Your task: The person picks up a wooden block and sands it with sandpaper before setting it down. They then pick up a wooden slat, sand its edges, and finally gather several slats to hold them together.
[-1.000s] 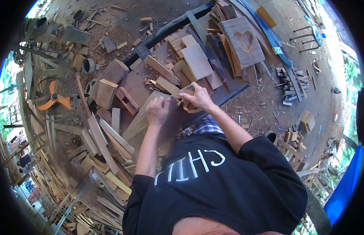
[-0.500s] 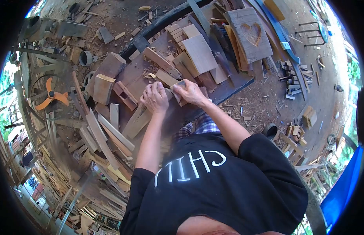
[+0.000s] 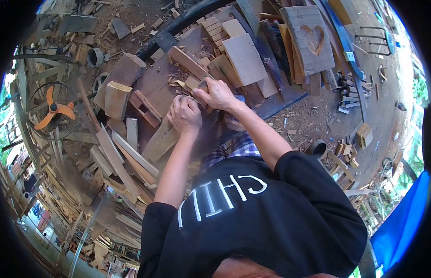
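A pale wooden board [image 3: 160,141] slants up from the lower left, and my left hand [image 3: 185,115] is closed over its upper end with the fingers curled. Close beside it, my right hand [image 3: 217,94] grips a small wooden block [image 3: 202,85] with a dark edge, mostly hidden by the thumb and fingers. The two hands almost touch. Left of my left hand lies a wooden hand plane [image 3: 146,109]. Just beyond both hands are a reddish wood strip [image 3: 190,64] and curled wood shavings [image 3: 178,76].
A pale flat board [image 3: 245,59] and a plank with a carved heart [image 3: 308,39] lie on the low work table [image 3: 289,99]. A blue handsaw [image 3: 347,51] is at the right. An orange fan [image 3: 54,109] stands left, beyond stacked timber strips [image 3: 118,162].
My right hand has moved forward and left with the block, nearer my left hand, and the block is turned. My left hand stays on the board. The view has shifted slightly.
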`<state>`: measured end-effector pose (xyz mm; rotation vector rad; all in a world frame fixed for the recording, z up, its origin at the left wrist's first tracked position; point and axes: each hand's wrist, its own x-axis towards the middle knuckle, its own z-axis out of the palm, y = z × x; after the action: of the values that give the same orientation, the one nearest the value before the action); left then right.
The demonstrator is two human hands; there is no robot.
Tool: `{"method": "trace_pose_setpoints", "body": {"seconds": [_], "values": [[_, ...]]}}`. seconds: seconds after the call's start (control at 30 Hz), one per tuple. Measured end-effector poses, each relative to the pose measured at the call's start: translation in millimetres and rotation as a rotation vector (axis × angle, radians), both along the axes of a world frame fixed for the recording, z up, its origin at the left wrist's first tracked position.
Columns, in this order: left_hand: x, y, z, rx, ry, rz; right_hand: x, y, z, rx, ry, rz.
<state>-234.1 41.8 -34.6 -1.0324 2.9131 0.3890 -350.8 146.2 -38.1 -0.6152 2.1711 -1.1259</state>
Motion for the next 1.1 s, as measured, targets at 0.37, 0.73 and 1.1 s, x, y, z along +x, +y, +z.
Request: {"method": "trace_pose_setpoints", "body": {"seconds": [0.37, 0.73, 1.1], "values": [[-0.7, -0.5, 1.0, 0.088, 0.005, 0.052, 3.7, 4.1, 5.9, 0.069, -0.037, -0.017], [-1.3, -1.5, 1.4, 0.087, 0.019, 0.066, 14.8, 28.2, 9.6, 0.027, -0.131, 0.024], [-2.7, -1.7, 2.2, 0.107, -0.014, 0.078, 16.6, 33.8, 19.6, -0.023, -0.279, -0.022]]}}
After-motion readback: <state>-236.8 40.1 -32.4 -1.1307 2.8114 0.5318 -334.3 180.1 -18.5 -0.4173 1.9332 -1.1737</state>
